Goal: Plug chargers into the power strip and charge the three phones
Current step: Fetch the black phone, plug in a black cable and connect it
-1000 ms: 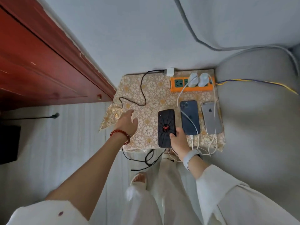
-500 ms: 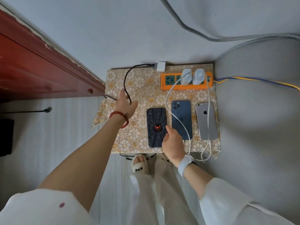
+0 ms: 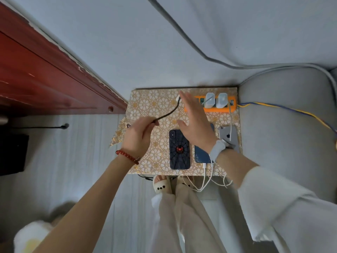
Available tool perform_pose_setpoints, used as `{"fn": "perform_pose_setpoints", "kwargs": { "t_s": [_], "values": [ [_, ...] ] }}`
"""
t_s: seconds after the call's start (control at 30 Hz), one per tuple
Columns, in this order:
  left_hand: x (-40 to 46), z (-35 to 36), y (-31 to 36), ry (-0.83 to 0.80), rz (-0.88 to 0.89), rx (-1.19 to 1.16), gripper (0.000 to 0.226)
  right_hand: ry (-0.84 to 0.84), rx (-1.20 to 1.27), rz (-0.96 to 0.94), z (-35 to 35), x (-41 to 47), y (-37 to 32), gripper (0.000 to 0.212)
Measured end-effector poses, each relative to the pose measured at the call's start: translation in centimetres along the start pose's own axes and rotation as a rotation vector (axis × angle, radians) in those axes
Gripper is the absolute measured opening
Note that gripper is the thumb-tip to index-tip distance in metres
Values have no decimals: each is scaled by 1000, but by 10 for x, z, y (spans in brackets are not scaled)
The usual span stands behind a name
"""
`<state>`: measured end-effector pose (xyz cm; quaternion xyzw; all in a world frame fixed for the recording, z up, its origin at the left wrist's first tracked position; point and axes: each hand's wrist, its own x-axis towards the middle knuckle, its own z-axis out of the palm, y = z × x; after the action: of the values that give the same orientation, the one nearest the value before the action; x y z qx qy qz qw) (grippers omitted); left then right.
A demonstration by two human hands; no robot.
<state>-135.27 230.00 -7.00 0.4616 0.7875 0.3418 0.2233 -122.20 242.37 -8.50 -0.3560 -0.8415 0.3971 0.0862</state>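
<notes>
**Black cable pinched, third charger not yet in the strip**

The left hand (image 3: 137, 136) pinches the black cable (image 3: 168, 113) between curled fingers (image 3: 149, 123), above the patterned counter (image 3: 145, 99). The cable runs up to a white charger (image 3: 178, 98) lying just left of the orange strip (image 3: 218, 109). The right hand (image 3: 195, 123) hovers with fingers spread and straight, holding nothing, over the strip's left end and the blue phone (image 3: 201, 154). Two white chargers (image 3: 209, 100) stand plugged into the strip, their white cables (image 3: 206, 178) looping off the counter's near edge. The spider phone (image 3: 179, 149) lies face down at left, the blue phone in the middle, the silver phone (image 3: 228, 136) at right. The blue one has a white cable in its near end.
</notes>
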Motion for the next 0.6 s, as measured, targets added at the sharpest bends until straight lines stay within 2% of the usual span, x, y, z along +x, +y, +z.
{"fn": "perform_pose_setpoints", "kwargs": {
  "t_s": [0.07, 0.17, 0.23, 0.4, 0.47, 0.6],
  "values": [
    [-4, -10, 5, 33, 47, -30, 20, -183, -95, -68, 4, 11, -1, 65],
    [-5, -24, 7, 84, 47, -71, 21, -428, -74, -76, 18, 15, -4, 34],
    [-6, -29, 7, 96, 34, -98, 23, -500, -26, -50, 26, 11, -6, 20],
    [-11, -38, 0, 164, -97, -227, 24, -504, -160, -52, 32, 13, -11, 32],
    [-15, -40, -3, 193, -128, -262, 23, -509, -197, -29, 27, 24, -11, 30],
    [-22, -37, -9, 224, -192, -246, 20, -305, -157, -49, 8, 55, -8, 25]
  ]
}}
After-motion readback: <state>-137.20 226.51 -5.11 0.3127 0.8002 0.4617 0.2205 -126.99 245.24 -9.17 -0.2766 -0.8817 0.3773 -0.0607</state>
